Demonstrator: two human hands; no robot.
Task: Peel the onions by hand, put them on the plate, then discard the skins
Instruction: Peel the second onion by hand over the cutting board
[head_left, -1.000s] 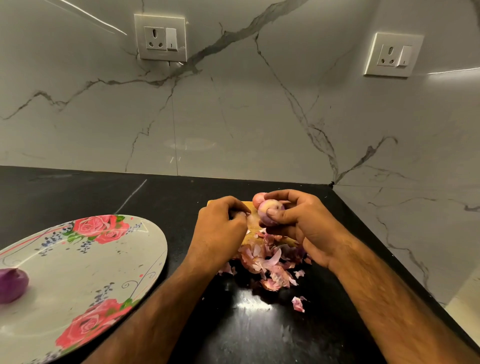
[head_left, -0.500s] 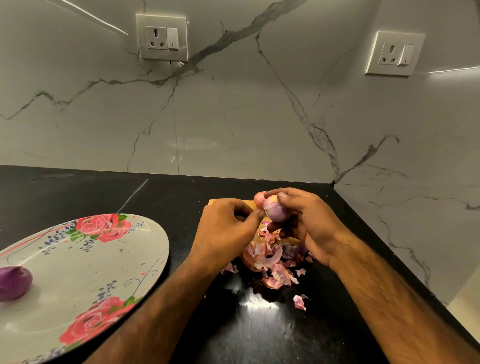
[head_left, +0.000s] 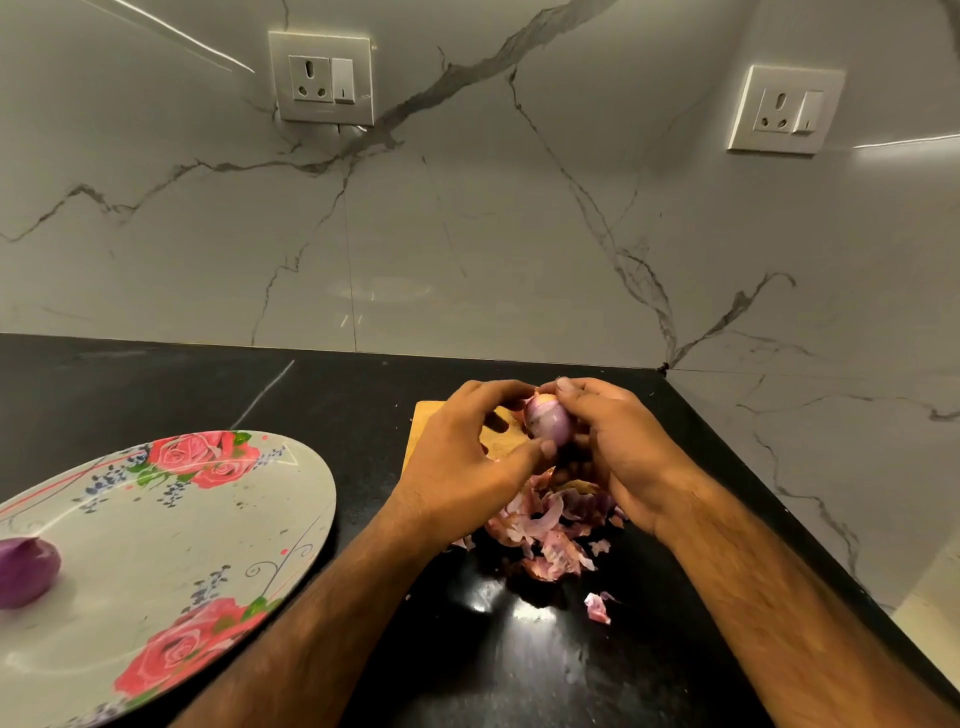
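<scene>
Purple onion (head_left: 549, 426) pinched by fingers of left hand (head_left: 462, 462) and right hand (head_left: 618, 447); second onion (head_left: 23, 571), seemingly peeled, on one plate (head_left: 182, 519).

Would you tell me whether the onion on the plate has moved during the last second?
No; the onion lies at the same spot on the plate.

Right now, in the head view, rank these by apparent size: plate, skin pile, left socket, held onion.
1. plate, largest though cut off by the frame edge.
2. skin pile, partly hidden.
3. left socket, close to the pile in size; it is farther off, so that order is unsure.
4. held onion, smallest, partly covered.
</scene>
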